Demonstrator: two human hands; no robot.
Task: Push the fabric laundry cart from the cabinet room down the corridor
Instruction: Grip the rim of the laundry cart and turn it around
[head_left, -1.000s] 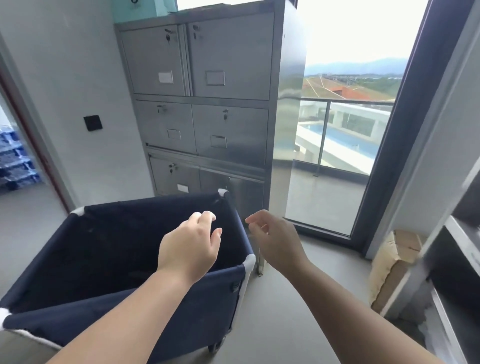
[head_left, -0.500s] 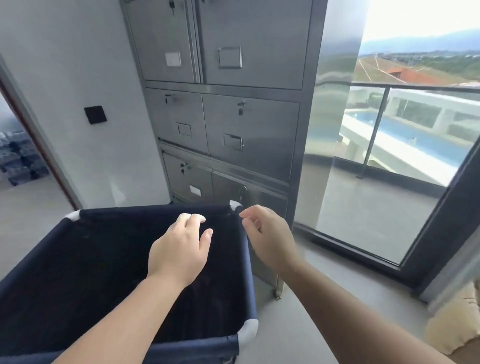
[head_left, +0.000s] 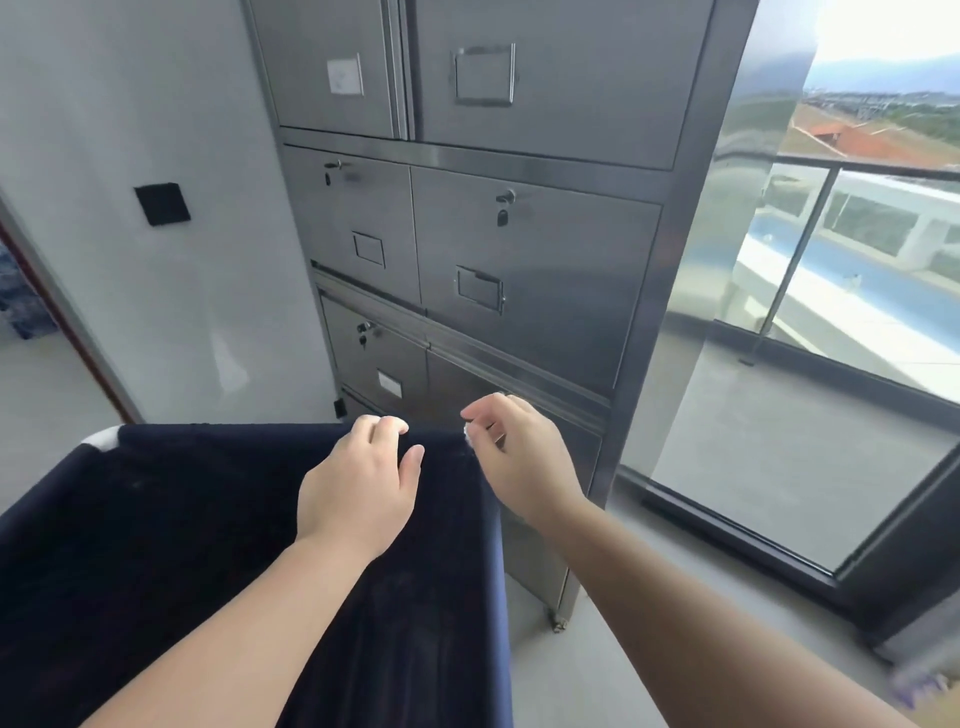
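Both hands (head_left: 358, 488) reach the cart (head_left: 156, 545) — far rim.

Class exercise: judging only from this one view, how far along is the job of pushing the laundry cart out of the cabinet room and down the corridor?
Done: nothing visibly yet; the navy fabric laundry cart stands beside the grey steel cabinet. In hand: the left hand reaches over the cart's far rim, and the right hand is at its white corner cap; whether either grips is unclear. Left: turning the cart toward the doorway on the left and pushing it down the corridor.

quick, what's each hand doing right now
Left hand: open, fingertips at the cart's far rim, no grip.
Right hand: open, fingers curled at the far right corner.
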